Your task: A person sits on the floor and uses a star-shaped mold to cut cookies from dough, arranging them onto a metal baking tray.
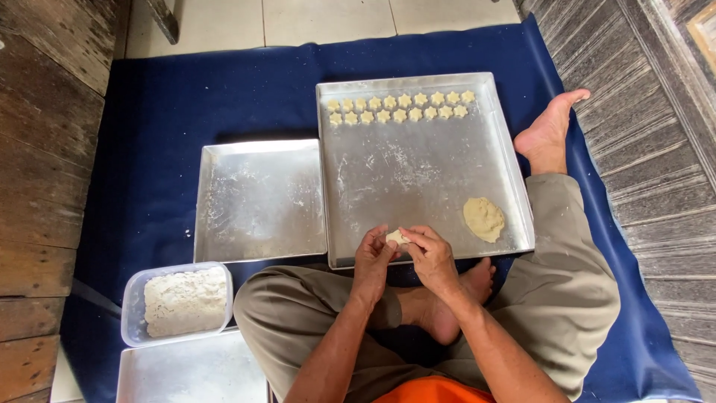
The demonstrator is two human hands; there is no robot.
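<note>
I sit cross-legged on a blue mat. My left hand and my right hand meet over the near edge of a large metal tray, both pinching a small pale piece of dough between the fingertips. A flattened lump of dough lies on the tray's near right corner. Two rows of several small flower-shaped dough pieces line the tray's far edge.
A smaller bare metal tray lies left of the big one. A clear plastic box of flour stands at my left knee, with another metal tray below it. Wooden boards flank the blue mat on both sides.
</note>
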